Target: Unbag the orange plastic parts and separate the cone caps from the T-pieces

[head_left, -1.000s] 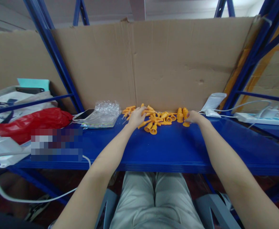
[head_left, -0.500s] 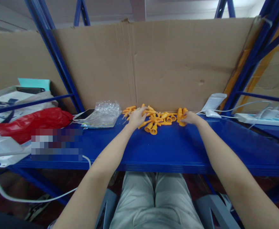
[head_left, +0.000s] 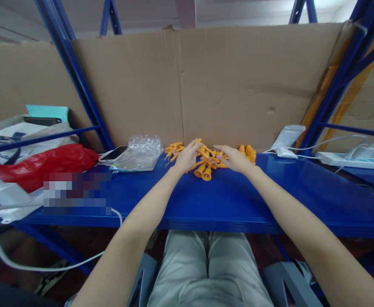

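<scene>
Orange plastic corkscrew parts lie in a loose pile at the back of the blue shelf. My left hand is at the pile's left side, its fingers bent around an orange plastic piece whose end shows above them. My right hand reaches over the right part of the pile with fingers apart, holding nothing I can see. Two bell-shaped ends point toward me at the pile's front. Orange pieces with metal spirals lie left of my left hand. Upright orange pieces stand beyond my right hand.
A clear plastic bag and a phone lie to the left, beside a red bag. White chargers and cables and a power strip are on the right. A cardboard sheet stands behind.
My right hand has left the upright orange pieces at the right and moved left over the pile, its fingers opening. My left hand has shifted slightly right with the orange piece.
</scene>
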{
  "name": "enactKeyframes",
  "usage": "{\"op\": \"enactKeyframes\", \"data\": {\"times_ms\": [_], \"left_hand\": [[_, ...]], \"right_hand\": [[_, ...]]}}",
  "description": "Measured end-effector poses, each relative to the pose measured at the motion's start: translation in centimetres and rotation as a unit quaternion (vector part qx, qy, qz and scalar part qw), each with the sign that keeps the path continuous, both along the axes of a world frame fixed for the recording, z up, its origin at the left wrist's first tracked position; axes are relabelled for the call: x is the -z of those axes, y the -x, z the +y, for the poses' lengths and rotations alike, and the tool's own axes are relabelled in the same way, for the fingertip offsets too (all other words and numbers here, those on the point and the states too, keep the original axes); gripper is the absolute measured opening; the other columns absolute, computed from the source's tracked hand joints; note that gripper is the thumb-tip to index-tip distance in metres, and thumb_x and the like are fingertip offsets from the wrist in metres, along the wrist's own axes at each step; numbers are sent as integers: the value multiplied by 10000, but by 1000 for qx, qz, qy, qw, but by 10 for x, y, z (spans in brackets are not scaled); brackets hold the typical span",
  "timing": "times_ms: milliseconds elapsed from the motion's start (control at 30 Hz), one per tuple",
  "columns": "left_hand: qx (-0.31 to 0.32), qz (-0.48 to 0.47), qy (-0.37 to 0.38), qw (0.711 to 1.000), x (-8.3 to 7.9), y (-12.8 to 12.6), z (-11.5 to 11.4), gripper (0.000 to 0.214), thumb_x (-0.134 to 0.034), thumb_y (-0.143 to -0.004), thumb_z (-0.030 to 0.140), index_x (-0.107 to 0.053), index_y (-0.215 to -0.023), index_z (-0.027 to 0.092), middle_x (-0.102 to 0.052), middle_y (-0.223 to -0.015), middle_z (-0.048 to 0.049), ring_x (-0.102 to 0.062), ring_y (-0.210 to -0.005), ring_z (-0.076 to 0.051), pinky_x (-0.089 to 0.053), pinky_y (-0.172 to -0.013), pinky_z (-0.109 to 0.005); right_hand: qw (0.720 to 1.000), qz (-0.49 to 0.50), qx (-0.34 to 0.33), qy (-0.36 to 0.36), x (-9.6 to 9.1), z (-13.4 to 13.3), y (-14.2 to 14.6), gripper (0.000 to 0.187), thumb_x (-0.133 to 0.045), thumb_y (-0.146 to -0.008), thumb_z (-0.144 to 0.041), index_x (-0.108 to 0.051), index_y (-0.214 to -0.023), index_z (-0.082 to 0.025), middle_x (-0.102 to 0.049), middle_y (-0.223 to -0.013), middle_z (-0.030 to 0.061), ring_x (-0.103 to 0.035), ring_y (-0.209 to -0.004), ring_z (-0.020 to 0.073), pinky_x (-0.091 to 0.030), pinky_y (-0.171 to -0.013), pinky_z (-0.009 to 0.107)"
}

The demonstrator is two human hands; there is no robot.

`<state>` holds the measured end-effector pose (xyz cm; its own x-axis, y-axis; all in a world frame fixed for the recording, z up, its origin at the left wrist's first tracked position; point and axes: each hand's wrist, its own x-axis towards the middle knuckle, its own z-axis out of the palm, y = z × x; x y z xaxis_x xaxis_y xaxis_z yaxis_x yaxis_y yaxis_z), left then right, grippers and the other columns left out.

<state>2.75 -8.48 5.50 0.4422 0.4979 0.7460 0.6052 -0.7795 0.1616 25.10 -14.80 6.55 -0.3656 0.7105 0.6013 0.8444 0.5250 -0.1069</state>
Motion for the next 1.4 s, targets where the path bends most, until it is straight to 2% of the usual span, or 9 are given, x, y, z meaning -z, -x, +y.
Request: {"op": "enactKeyframes", "data": {"times_ms": [100,267,633,767,867,967,1067,1200,1400], "left_hand": [[35,14,-5,999,1,-2,2,463,-454,-865,33,-586,-1274,204,-491,-1485,-117,-468,-1374,-211,-431,-1110,-417],[86,50,0,995,1,-6,1,514,-443,-875,39,-534,-1352,208,-476,-1498,-122,-423,-1408,-206,-390,-1144,-425],[115,35,-17,993,-2,-9,-9,505,-455,-881,117,-508,-1373,214,-394,-1547,-154,-474,-1365,-269,-426,-1081,-485],[104,-25,-28,994,-7,-11,-17,329,-511,-870,173,-598,-1187,163,-608,-1325,-149,-564,-1247,-252,-464,-1025,-428],[123,-57,52,989,-10,-16,-22,162,-527,-887,248,-647,-944,155,-716,-954,-82,-665,-905,-192,-527,-846,-338],[181,-49,233,954,-11,-24,-28,281,-537,-905,346,-626,-729,146,-673,-676,-30,-614,-612,-128,-503,-627,-252],[224,-58,367,901,-11,-31,-35,348,-645,-843,411,-610,-632,136,-645,-583,-19,-568,-492,-94,-445,-513,-211],[233,-120,434,862,-11,-36,-41,316,-759,-753,381,-629,-621,126,-654,-571,-12,-550,-446,-65,-404,-458,-174],[237,-241,510,791,-11,-39,-44,205,-755,-774,233,-653,-649,106,-672,-591,-18,-523,-427,-38,-436,-484,-170]], "right_hand": [[997,-37,-62,-8,5,-4,15,477,-466,-933,-236,-498,-1409,-230,-627,-1325,126,-606,-1186,259,-489,-969,490],[995,-43,-89,4,6,-11,24,473,-468,-918,-190,-523,-1387,-222,-657,-1274,127,-631,-1142,246,-511,-929,454],[993,-103,-45,-47,7,-3,22,455,-440,-880,-56,-630,-1277,-171,-712,-1161,132,-661,-1071,232,-485,-940,389],[995,-77,13,-57,8,1,16,464,-391,-913,-84,-577,-1336,-111,-676,-1236,169,-642,-1136,249,-468,-994,406],[995,-72,43,-52,9,4,11,478,-344,-937,-108,-533,-1374,-78,-664,-1251,190,-635,-1150,265,-448,-1028,455],[994,-75,53,-57,10,6,9,498,-341,-939,-126,-501,-1409,-112,-655,-1276,173,-617,-1180,266,-435,-1045,492],[994,-78,63,-53,11,5,9,517,-326,-942,-141,-471,-1438,-121,-634,-1311,173,-594,-1218,266,-425,-1059,506],[994,-76,74,-31,12,5,11,533,-348,-939,-166,-439,-1460,-96,-586,-1370,195,-547,-1282,277,-403,-1086,514],[996,-58,57,-25,14,7,7,600,-380,-926,-167,-340,-1524,-150,-566,-1402,169,-505,-1328,272,-393,-1091,539]]}}
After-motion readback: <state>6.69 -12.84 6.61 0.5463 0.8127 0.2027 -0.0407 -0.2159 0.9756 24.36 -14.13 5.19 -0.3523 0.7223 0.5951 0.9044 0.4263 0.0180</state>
